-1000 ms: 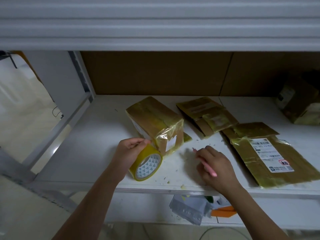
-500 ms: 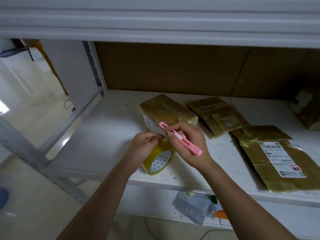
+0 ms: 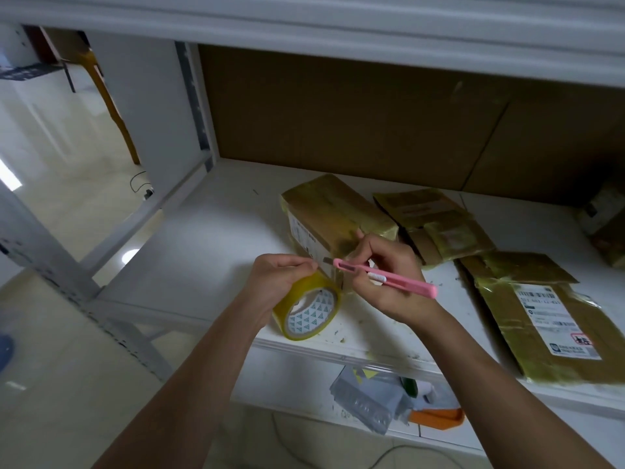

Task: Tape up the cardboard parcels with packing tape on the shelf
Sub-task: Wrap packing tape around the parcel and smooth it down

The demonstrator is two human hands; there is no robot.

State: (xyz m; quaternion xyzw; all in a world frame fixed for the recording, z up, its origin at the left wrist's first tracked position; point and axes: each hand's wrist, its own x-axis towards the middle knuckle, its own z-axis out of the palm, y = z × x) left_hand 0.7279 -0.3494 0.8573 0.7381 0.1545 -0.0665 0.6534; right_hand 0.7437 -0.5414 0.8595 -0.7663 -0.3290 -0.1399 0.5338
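A tape-wrapped cardboard box [image 3: 333,216] lies on the white shelf [image 3: 216,238]. My left hand [image 3: 279,282] grips a yellowish roll of packing tape [image 3: 311,311] standing on edge against the box's near end. My right hand [image 3: 389,282] holds a pink utility knife [image 3: 385,277], its tip pointing left at the box's near corner beside the left fingertips. Whether a tape strip runs from roll to box is hidden by the hands.
Two flat taped parcels lie to the right, one [image 3: 436,225] behind and a labelled one [image 3: 541,316] near the front edge. Another parcel [image 3: 605,221] sits at far right. Grey bags [image 3: 368,397] and an orange object [image 3: 436,418] are on the lower shelf. Tape scraps litter the shelf.
My right hand lifted the pink knife from the shelf and brought it left to the box's near end, next to the left hand. The left hand stayed on the roll.
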